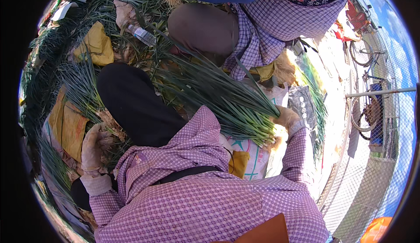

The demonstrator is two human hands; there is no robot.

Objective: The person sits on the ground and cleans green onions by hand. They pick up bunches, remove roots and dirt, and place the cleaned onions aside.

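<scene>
My right hand (286, 117), in a pale glove, grips some green onions near the root end of a large bunch of green onions (226, 102). The bunch's long dark leaves stretch to the upper left, and its white stems and pale roots lie beside the hand. My left hand (95, 141), also gloved, is low on the left with its fingers bent, beside the tangled roots of another bunch of green onions (87, 95). Whether those fingers hold any roots cannot be made out. Under the large bunch lies a white printed woven sack (254, 159).
Another person (210, 30) sits close in front. Loose green leaves surround a plastic bottle (142, 35) and a yellow cloth or sack (96, 44). A yellow-brown sack (67, 125) lies at left. Farther right are a wire-mesh fence (390, 59) and a bicycle (364, 54).
</scene>
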